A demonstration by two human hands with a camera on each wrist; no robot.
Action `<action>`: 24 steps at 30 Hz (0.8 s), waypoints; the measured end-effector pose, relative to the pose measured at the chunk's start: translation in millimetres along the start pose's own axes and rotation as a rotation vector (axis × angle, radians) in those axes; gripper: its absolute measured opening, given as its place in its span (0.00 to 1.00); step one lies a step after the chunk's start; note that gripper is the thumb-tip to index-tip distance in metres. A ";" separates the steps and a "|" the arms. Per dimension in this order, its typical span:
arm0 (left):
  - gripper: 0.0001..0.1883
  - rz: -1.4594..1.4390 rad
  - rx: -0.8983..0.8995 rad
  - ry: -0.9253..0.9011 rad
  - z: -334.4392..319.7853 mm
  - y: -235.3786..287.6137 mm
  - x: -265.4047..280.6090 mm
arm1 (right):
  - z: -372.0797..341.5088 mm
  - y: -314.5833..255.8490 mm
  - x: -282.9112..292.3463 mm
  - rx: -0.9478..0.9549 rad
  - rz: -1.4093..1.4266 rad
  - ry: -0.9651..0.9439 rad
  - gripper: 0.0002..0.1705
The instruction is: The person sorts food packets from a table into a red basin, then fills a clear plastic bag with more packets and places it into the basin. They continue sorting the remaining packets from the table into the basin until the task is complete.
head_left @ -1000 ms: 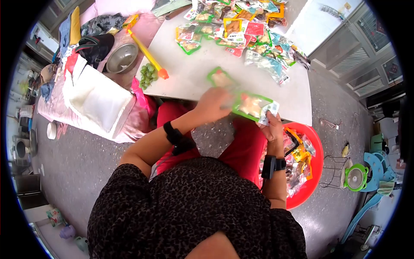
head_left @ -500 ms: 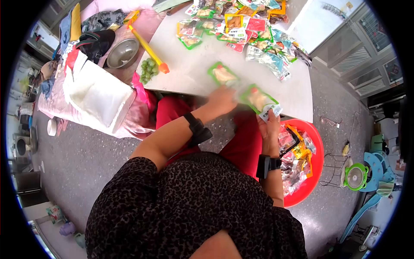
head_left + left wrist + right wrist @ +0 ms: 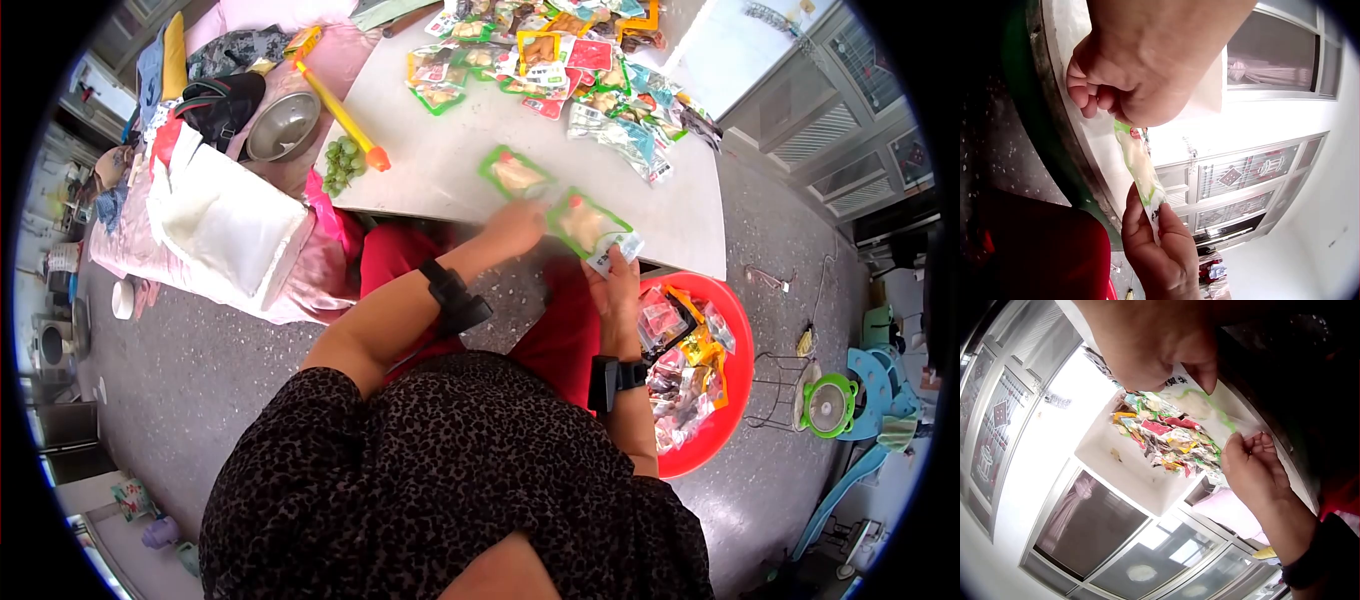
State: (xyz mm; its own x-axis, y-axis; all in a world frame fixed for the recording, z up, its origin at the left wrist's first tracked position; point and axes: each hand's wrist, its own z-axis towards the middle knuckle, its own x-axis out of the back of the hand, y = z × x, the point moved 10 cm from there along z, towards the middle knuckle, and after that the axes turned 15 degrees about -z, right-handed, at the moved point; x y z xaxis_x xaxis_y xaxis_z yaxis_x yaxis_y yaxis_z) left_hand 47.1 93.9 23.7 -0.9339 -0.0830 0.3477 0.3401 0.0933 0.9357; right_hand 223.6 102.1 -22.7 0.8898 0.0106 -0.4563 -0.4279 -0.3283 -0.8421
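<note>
My right hand point(image 3: 615, 290) pinches the printed end of a green-edged packet point(image 3: 587, 222) between thumb and fingers. At the packet's other end is my left hand point(image 3: 515, 228); in the right wrist view the left hand's thumb and curled fingers point(image 3: 1257, 465) pinch its clear edge. A second green-edged packet point(image 3: 518, 174) lies on the table point(image 3: 420, 180) just beyond the left hand. The left wrist view shows the held packet point(image 3: 1138, 159) edge-on, stretched between both hands.
Many mixed packets point(image 3: 600, 85) are heaped at the table's far side. Green grapes point(image 3: 343, 165) and a yellow stick point(image 3: 340, 115) lie at its left edge. A red basin point(image 3: 735, 400) of packets stands on the floor at the right. A metal bowl point(image 3: 284, 127) sits farther left.
Over the last second the held packet and my right hand have shifted slightly, and the second packet has come into clearer view on the table. Both hands stay at the held packet.
</note>
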 end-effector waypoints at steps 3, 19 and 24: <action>0.12 -0.001 -0.051 0.055 -2.3 5.3 4.5 | 2.1 -0.3 0.4 0.019 -0.034 0.002 0.13; 0.07 0.327 -0.292 0.098 -17.6 45.4 -9.1 | 23.5 32.8 -69.1 -0.112 0.056 -0.281 0.15; 0.06 0.327 -0.307 0.097 -25.5 44.9 -7.9 | 33.2 18.6 -53.6 0.055 -0.608 -0.202 0.11</action>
State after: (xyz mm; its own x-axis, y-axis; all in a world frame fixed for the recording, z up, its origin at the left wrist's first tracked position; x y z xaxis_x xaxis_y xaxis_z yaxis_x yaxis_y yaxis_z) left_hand 72.6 73.5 64.5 -0.7624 -0.1925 0.6178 0.6459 -0.1672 0.7449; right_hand 162.7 126.8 -23.4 0.9311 0.3587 0.0667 0.1312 -0.1585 -0.9786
